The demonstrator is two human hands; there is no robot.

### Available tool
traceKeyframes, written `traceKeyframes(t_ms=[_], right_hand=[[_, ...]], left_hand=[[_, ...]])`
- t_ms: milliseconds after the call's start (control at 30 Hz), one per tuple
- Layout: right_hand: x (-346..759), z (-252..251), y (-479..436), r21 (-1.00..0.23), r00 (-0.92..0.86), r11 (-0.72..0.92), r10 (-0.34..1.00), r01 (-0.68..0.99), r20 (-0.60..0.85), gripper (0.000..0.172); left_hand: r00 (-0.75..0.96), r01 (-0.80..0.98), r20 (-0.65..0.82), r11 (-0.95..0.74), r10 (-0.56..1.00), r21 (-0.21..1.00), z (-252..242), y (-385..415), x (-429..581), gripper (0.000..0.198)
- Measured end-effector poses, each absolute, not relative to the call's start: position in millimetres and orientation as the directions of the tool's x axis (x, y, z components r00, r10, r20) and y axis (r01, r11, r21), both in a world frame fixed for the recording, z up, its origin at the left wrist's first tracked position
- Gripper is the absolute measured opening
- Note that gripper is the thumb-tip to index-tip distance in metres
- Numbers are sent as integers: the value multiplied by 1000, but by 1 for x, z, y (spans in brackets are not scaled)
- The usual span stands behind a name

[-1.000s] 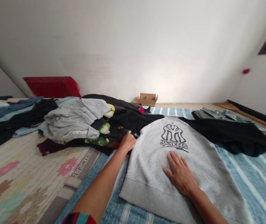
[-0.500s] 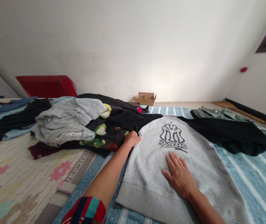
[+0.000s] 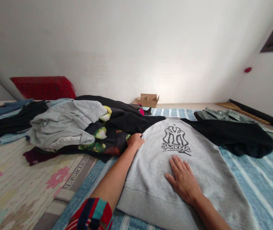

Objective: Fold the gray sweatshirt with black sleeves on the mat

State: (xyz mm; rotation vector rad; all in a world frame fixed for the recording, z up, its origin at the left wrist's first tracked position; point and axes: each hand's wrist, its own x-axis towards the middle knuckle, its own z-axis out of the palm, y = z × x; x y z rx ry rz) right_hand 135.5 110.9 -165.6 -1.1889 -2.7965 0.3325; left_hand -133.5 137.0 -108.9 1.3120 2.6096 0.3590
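Note:
A grey sweatshirt [image 3: 155, 172] with black sleeves and a dark "Yankees" print [image 3: 176, 140] lies spread flat on a blue striped sheet [image 3: 258, 179]. My right hand [image 3: 183, 180] rests flat on its front below the print, fingers stretched out and apart. My left hand [image 3: 135, 141] reaches to the sweatshirt's left armpit, where the black left sleeve [image 3: 131, 123] starts; its fingers are curled on the cloth there. The black right sleeve [image 3: 232, 135] stretches out to the right.
A heap of clothes [image 3: 66, 126], grey, black and fruit-printed, lies at the left on a flowered blanket [image 3: 18, 185]. A red cushion [image 3: 42, 88] leans on the wall. A small cardboard box [image 3: 147, 100] and a green garment [image 3: 224, 115] sit further back.
My left hand has shifted slightly right along the sweatshirt's shoulder edge. My right hand stays flat on the grey front. The view has turned a little to the left.

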Motion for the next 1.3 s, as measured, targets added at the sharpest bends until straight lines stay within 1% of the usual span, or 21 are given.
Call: traceKeyframes(t_ms=[133,200,333,500,700,800,933,1000,1167,1300], right_hand=[[136,-166,111,-229,-691,670,722,706,-17,71],[136,-166,112,-229,-693,671,721,705,-21,71],[136,-165,112,-230,-692,670,722,706,-22,70],[136,-164,112,-246,-692,668,721,703,-20,71],[136,-163,112,-263,-690,660,724,704,-31,71],[136,-162,112,-268,-690,660,723,702,-27,71],[136,-160,112,-261,-687,657,725,707,-37,71],[136,-159,112,-258,-686,655,726,710,-48,71],[135,-156,112,-260,-690,655,721,710,-67,71],[135,-155,112,-265,-688,651,722,711,-72,71]], left_hand=[[-627,725,-30,597,779,344,-111,138,-134,51],[-643,707,-19,602,766,370,-111,139,-135,55],[-662,687,7,603,749,406,-109,138,-137,57],[-671,683,36,598,741,420,-109,137,-141,60],[-690,662,7,628,723,409,-113,146,-154,65],[-695,664,-7,645,719,379,-113,149,-157,58],[-696,676,-29,668,718,313,-112,145,-154,36],[-700,678,-36,679,714,282,-112,143,-151,30],[-723,659,-62,714,688,237,-111,145,-150,26],[-731,645,-92,728,677,231,-109,148,-153,24]])
